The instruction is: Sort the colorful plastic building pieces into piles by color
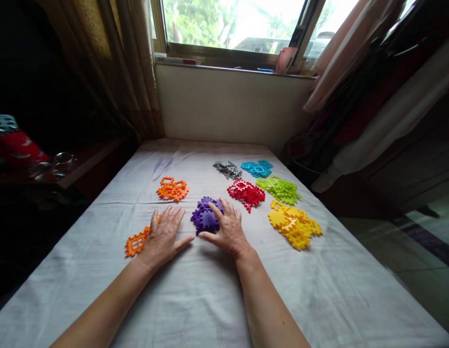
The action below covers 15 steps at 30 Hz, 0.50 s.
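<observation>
Palm down, my left hand (162,239) lies with fingers spread, partly covering some orange pieces (136,243). My right hand (229,229) has its fingers apart over the right side of a purple pile (204,216) of toothed plastic pieces; it grips nothing that I can see. Beyond my left hand is another orange pile (172,190). Right of my right hand are red pieces (247,194) and a large yellow pile (294,224). Green pieces (280,188), blue pieces (256,168) and grey pieces (228,170) lie farther back.
A white sheet (195,309) covers the flat surface. Behind it stands a wall (228,104) below a window, with a pink cup (285,60) on the sill. Clothes hang at the right; a curtain (133,72) hangs at the left. Glasses (64,158) rest on a dark side table.
</observation>
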Each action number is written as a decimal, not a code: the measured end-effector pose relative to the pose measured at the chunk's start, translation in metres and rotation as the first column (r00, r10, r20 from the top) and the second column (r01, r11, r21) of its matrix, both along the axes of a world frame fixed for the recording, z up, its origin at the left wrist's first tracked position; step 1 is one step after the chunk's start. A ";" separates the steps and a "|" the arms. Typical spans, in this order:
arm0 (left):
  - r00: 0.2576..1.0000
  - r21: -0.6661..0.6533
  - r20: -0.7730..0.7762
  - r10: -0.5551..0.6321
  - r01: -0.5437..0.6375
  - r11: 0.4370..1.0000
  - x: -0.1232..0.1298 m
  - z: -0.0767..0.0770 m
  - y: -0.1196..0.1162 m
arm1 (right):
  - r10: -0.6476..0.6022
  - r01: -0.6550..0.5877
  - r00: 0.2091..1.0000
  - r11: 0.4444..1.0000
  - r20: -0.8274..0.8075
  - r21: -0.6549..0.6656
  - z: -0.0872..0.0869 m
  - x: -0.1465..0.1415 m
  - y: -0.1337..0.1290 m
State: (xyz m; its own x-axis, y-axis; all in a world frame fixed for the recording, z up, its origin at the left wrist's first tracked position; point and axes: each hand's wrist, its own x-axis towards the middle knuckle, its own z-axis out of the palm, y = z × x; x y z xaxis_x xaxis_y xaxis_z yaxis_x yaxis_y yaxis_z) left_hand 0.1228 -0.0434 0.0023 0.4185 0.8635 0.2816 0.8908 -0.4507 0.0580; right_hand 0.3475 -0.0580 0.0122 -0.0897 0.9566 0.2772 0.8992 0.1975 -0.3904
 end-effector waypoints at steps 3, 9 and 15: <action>0.998 0.033 -0.034 0.051 -0.050 0.998 -0.015 0.004 0.001 | 0.029 -0.025 0.996 0.999 0.083 -0.043 0.000 -0.009 -0.005; 0.993 0.047 -0.044 0.112 -0.110 0.993 -0.026 0.006 0.005 | -0.014 0.020 0.991 0.999 0.130 -0.043 -0.003 -0.017 0.002; 0.996 0.015 0.041 0.084 -0.084 0.996 -0.030 0.003 0.022 | -0.033 0.039 0.991 0.998 0.130 -0.049 -0.002 -0.020 0.007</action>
State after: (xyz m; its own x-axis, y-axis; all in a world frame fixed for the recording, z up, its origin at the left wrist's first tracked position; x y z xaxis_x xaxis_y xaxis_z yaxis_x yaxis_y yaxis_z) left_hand 0.0930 -0.0210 0.0058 0.3328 0.8901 0.3115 0.9226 -0.3757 0.0879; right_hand 0.3279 -0.0509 0.0097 -0.0867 0.9726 0.2157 0.9489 0.1465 -0.2794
